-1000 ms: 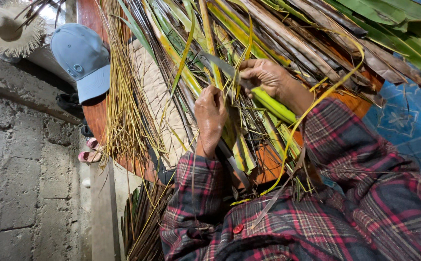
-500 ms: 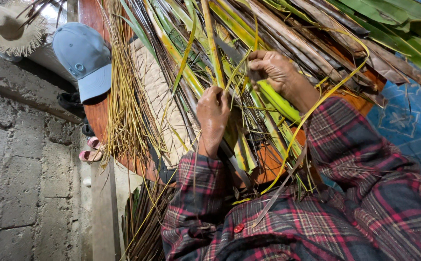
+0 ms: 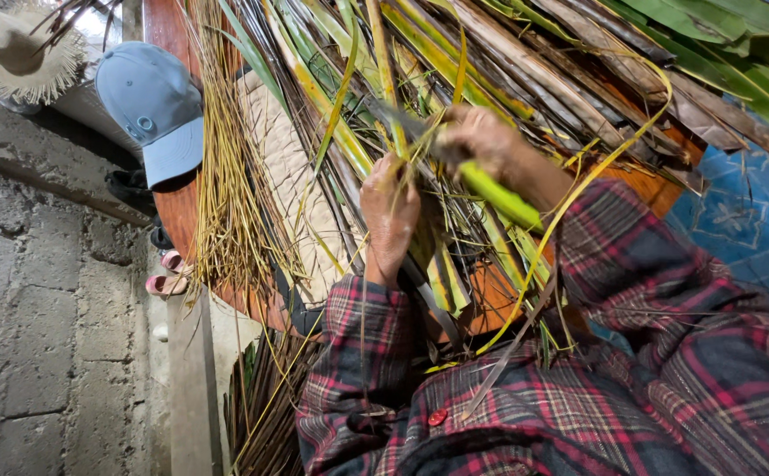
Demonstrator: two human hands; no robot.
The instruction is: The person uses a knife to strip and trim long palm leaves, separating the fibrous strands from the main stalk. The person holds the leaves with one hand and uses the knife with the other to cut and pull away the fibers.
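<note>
My left hand [image 3: 390, 217] is closed around a bundle of thin yellow-green palm leaf strips [image 3: 383, 70] that run up and away from me. Just to its right, my right hand [image 3: 483, 141] grips a bright green leaf stalk [image 3: 501, 196]; a dark blade-like strip [image 3: 406, 122] sticks out of that fist toward the left hand. Both hands work over a heap of long palm fronds [image 3: 526, 79], some brown and dry, some green. A yellow strip [image 3: 596, 172] loops over my right forearm. My sleeves are red and dark plaid.
A sheaf of thin dry yellow midribs [image 3: 226, 194] lies at the left of the heap on a red-brown wooden surface [image 3: 177, 207]. A blue cap [image 3: 151, 106] and a straw hat [image 3: 18, 48] rest by the grey concrete wall [image 3: 41, 335]. Blue patterned floor [image 3: 746, 220] shows at the right.
My right hand has moved left and nearer to my left hand, bringing the green stalk along. The left hand keeps its grip on the strips.
</note>
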